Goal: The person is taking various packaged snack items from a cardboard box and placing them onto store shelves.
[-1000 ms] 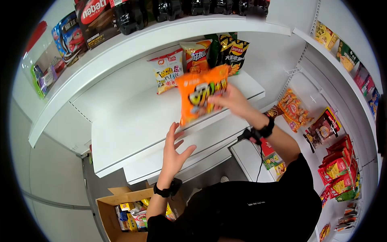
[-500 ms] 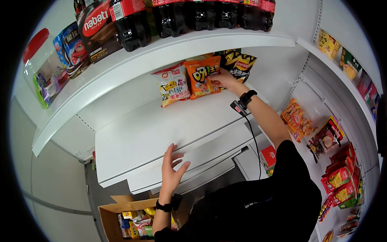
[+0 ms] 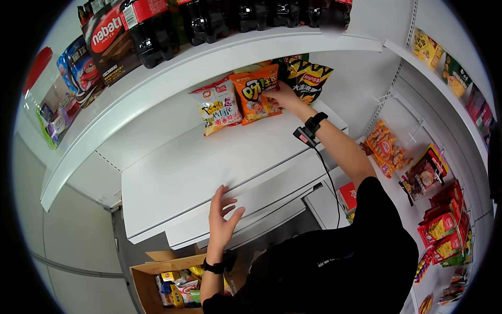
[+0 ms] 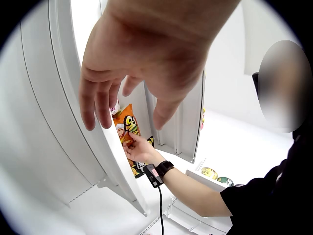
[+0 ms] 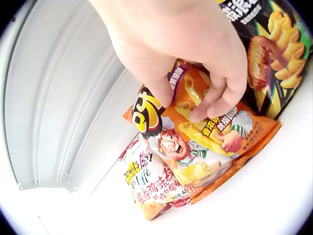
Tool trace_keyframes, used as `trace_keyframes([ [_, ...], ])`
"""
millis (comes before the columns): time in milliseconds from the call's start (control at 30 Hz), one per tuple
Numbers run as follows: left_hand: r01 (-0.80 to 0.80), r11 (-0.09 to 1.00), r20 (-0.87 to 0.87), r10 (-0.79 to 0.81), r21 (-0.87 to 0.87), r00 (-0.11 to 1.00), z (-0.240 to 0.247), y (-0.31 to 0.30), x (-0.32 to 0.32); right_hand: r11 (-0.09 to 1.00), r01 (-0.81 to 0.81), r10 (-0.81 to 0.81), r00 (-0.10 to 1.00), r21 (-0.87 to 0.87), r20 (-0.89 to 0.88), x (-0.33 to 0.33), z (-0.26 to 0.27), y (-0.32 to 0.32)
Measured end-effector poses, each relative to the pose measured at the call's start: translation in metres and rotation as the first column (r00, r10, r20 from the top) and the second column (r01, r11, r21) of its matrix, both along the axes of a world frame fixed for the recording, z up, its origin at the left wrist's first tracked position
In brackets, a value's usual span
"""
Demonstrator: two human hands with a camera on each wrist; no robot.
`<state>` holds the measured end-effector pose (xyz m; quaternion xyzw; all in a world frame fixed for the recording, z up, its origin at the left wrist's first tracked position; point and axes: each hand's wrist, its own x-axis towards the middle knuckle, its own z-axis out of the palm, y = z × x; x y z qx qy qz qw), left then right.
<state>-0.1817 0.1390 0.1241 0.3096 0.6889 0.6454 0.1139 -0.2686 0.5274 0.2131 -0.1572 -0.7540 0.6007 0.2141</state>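
Note:
An orange snack bag (image 3: 255, 99) stands upright at the back of the white shelf (image 3: 178, 167). My right hand (image 5: 188, 54) has thumb and curled fingers on the bag's front, pinching it in the right wrist view. Left of it, partly overlapped, stands a white-and-red snack bag (image 3: 218, 109); on its right is a black bag of potato chips (image 3: 308, 81), partly behind my right hand. My left hand (image 3: 224, 220) hovers by the shelf's front edge, fingers loosely spread and holding nothing. In the left wrist view its fingers (image 4: 87, 105) hang downward.
Cola bottles (image 3: 204, 21) and a wafer box (image 3: 112, 44) line the upper shelf (image 3: 209, 55) overhead. Below left, an open cardboard box (image 3: 144, 288) holds packaged snacks. Hanging snack packets (image 3: 442, 230) fill the right side rack. A cable (image 3: 329, 178) trails from my right wrist.
My right hand has carried the orange bag back and up to its spot between the white and black bags. My left hand has moved slightly toward my body. Over the last half second, little else moved.

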Motion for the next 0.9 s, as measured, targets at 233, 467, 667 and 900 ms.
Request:
trace_keyframes([
  [233,0.002,1.000,0.009,-0.002,-0.012,1.000,0.002,-0.004,0.003,0.997,0.075,-0.074,0.994,0.010,-0.075,0.007,-0.001,-0.005],
  [467,0.002,1.000,0.028,-0.002,-0.017,1.000,0.001,-0.009,0.009,0.978,0.206,-0.197,0.966,0.037,-0.167,0.002,-0.016,-0.007],
  [667,-0.004,1.000,0.033,0.005,-0.006,0.999,-0.002,-0.016,0.015,0.972,0.225,-0.202,0.949,0.072,-0.244,0.018,-0.015,-0.023],
  [900,-0.008,1.000,0.069,0.009,-0.014,0.998,-0.013,-0.033,0.027,0.986,0.162,-0.166,0.941,-0.038,-0.293,0.056,-0.030,-0.045],
])
